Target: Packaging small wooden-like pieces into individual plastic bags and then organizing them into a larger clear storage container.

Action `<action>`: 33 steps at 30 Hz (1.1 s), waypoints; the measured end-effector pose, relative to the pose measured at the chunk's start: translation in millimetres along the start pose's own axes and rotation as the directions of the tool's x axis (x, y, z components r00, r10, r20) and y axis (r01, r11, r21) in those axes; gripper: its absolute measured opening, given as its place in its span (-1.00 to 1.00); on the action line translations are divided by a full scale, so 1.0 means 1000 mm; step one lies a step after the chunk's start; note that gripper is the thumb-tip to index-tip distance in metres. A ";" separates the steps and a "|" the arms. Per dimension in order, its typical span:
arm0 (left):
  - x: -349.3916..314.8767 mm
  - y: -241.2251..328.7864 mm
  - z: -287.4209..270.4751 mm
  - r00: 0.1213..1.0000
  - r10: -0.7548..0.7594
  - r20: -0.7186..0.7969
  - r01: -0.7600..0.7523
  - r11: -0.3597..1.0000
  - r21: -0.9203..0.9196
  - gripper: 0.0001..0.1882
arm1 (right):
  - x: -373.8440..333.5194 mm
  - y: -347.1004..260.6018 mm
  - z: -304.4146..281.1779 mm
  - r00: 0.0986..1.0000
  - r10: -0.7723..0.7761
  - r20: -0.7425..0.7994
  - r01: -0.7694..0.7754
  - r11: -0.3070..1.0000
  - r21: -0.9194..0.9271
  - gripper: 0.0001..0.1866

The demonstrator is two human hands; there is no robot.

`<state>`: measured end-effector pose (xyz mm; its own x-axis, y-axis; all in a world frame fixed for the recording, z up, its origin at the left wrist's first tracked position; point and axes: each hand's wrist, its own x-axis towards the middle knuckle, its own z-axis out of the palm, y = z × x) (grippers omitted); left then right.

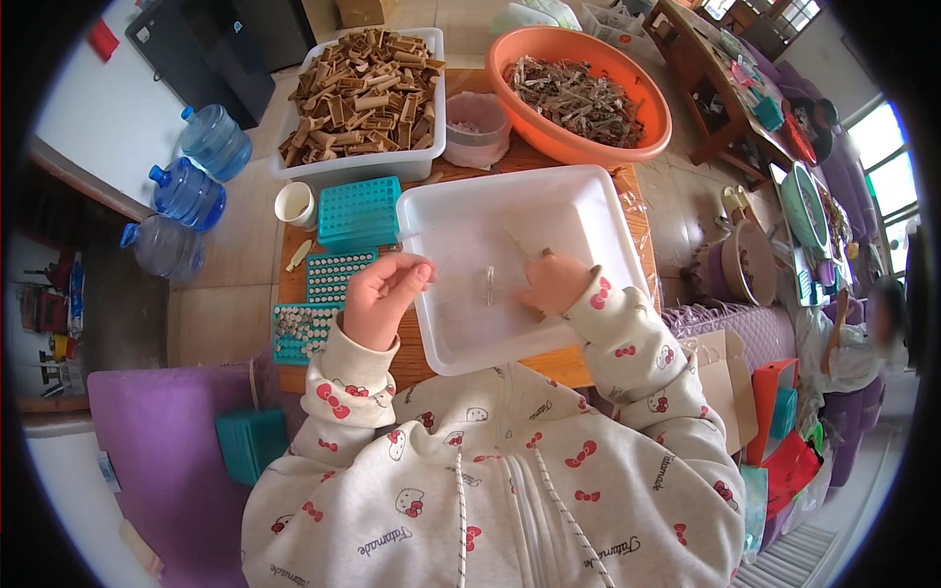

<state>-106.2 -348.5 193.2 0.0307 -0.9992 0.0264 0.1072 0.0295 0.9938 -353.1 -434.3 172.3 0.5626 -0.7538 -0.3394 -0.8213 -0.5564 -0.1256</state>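
One clear strip lies in the white tray, maybe so its walls keep it in, with the right hand at three o'clock, fingers loose, and the left hand at nine, grip hard to tell.

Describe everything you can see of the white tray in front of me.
The white tray looks like slightly translucent plastic: an open rectangular tub with rounded corners and a raised rim. It sits open side up, slightly askew, on the wooden table. A slender clear piece lies on its floor. The right hand is over its inside; whether they touch is unclear.
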 end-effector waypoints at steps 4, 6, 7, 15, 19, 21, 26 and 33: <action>0.017 0.002 0.003 0.992 -0.054 0.114 0.050 0.998 0.040 -0.82 | 0.011 0.007 0.014 0.962 0.035 0.270 -0.030 0.999 -0.023 -0.64; 0.023 -0.006 0.009 0.957 -0.211 0.200 0.188 0.974 0.128 -0.82 | 0.014 0.003 0.000 0.956 0.005 0.294 -0.002 1.000 -0.009 -0.70; 0.025 -0.010 0.014 0.958 -0.206 0.201 0.183 0.975 0.129 -0.82 | 0.015 0.006 -0.003 0.957 0.005 0.289 -0.002 1.000 -0.011 -0.70; 0.071 -0.026 0.044 0.941 -0.292 0.169 0.268 0.951 0.153 -0.81 | 0.027 0.026 -0.056 0.956 -0.212 -0.203 0.290 0.783 0.551 -0.74; 0.092 -0.042 0.049 0.982 -0.125 0.144 0.132 0.990 -0.041 -0.84 | 0.048 0.042 -0.050 0.925 -0.200 -0.324 0.374 0.640 0.671 -0.78; 0.089 -0.053 0.053 0.982 -0.083 0.169 0.081 0.997 0.020 -0.85 | 0.055 0.045 -0.044 0.975 -0.114 -0.190 0.220 0.405 0.887 -0.80; 0.084 -0.044 0.059 0.958 -0.076 0.276 -0.038 0.921 0.387 -0.88 | 0.058 0.050 -0.033 0.978 -0.105 -0.179 0.206 0.395 0.895 -0.75; 0.083 -0.048 0.058 0.919 -0.070 0.389 -0.089 0.922 0.377 -0.88 | 0.057 0.038 -0.035 0.986 -0.119 -0.119 0.161 0.445 0.881 -0.75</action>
<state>-166.5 -434.8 153.8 -0.3659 -0.9307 -0.0033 -0.2782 0.1060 0.9546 -349.2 -510.9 180.6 0.6635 -0.7186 -0.2082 -0.3581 -0.0607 -0.9317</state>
